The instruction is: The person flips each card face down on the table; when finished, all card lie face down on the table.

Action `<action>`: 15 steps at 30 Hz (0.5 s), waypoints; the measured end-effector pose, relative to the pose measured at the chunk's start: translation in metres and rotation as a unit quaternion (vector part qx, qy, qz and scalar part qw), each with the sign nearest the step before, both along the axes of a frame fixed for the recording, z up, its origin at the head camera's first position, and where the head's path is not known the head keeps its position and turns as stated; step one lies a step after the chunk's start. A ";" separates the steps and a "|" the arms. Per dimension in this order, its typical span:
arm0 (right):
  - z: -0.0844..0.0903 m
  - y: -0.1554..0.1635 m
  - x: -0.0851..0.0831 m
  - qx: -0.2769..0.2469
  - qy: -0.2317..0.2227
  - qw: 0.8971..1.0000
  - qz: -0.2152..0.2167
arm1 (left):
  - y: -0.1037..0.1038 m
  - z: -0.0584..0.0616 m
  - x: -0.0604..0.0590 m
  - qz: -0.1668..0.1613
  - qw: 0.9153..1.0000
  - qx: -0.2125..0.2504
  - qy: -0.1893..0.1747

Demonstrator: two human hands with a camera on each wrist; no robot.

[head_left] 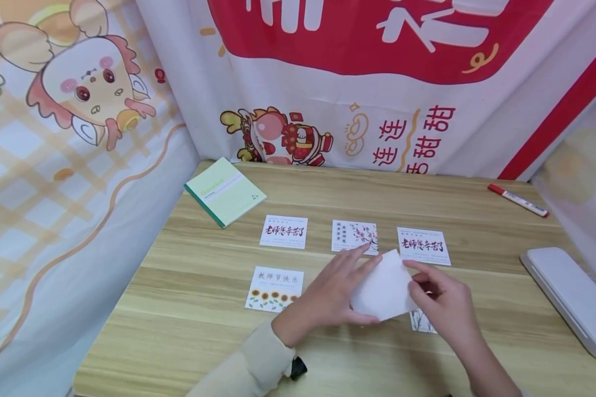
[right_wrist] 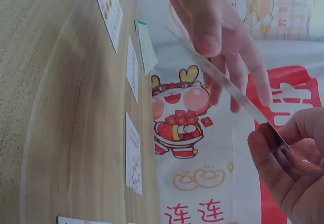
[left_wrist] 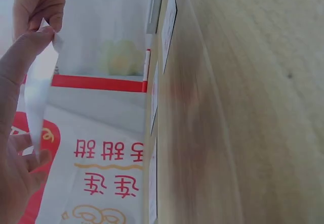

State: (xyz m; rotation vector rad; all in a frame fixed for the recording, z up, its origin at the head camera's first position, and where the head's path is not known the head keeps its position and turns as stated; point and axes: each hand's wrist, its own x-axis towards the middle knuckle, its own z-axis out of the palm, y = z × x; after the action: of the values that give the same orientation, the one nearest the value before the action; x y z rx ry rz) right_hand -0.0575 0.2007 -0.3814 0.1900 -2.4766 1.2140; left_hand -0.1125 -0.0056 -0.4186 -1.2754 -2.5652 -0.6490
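Both hands hold one white card blank side up, just above the wooden table. My left hand pinches its left side, thumb under the near corner, fingers straight along the top. My right hand pinches its right edge with curled fingers. The left wrist view has the card edge-on between thumb and fingers. In the right wrist view the card is a thin slanted line between both hands. Several printed cards lie face up on the table: two with red script, a blossom card, a sunflower card.
A green notebook lies at the back left, a red marker at the back right, a white flat case at the right edge. Another card peeks out under my right hand. Printed cloth hangs behind and on both sides.
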 end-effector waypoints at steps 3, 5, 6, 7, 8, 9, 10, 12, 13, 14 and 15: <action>-0.002 0.005 0.000 -0.035 -0.008 0.999 -0.028 | -0.007 -0.002 0.001 0.023 0.999 0.000 -0.025; -0.004 0.008 0.001 -0.055 -0.020 0.998 -0.038 | -0.010 -0.004 0.000 0.037 0.999 0.003 -0.040; -0.004 0.009 0.001 -0.066 -0.028 0.997 -0.040 | -0.011 -0.004 0.000 0.044 0.998 0.005 -0.049; -0.004 0.010 0.001 -0.078 -0.035 0.996 -0.039 | -0.013 -0.004 0.001 0.052 0.997 0.008 -0.061; -0.004 0.011 0.001 -0.087 -0.040 0.995 -0.039 | -0.014 -0.004 0.001 0.058 0.996 0.012 -0.070; -0.004 0.011 0.002 -0.101 -0.048 0.993 -0.037 | -0.015 -0.003 0.001 0.064 0.995 0.016 -0.079; -0.004 0.012 0.002 -0.117 -0.056 0.991 -0.033 | -0.016 -0.003 0.001 0.066 0.994 0.023 -0.085; -0.003 0.013 0.003 -0.143 -0.070 0.987 -0.022 | -0.019 -0.002 0.001 0.067 0.992 0.033 -0.101; -0.002 0.014 0.003 -0.152 -0.076 0.985 -0.015 | -0.021 -0.002 0.001 0.062 0.991 0.042 -0.108; -0.002 0.015 0.003 -0.159 -0.084 0.984 -0.007 | -0.022 -0.001 0.000 0.055 0.991 0.050 -0.114; -0.002 0.016 0.003 -0.168 -0.094 0.981 0.003 | -0.024 -0.001 0.000 0.048 0.989 0.061 -0.125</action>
State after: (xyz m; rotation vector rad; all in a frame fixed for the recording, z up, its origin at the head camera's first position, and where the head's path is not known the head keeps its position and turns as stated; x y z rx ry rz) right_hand -0.0543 0.2163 -0.3836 -0.0082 -2.3743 1.6967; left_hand -0.1124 -0.0294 -0.4200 -1.0863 -2.7125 -0.9860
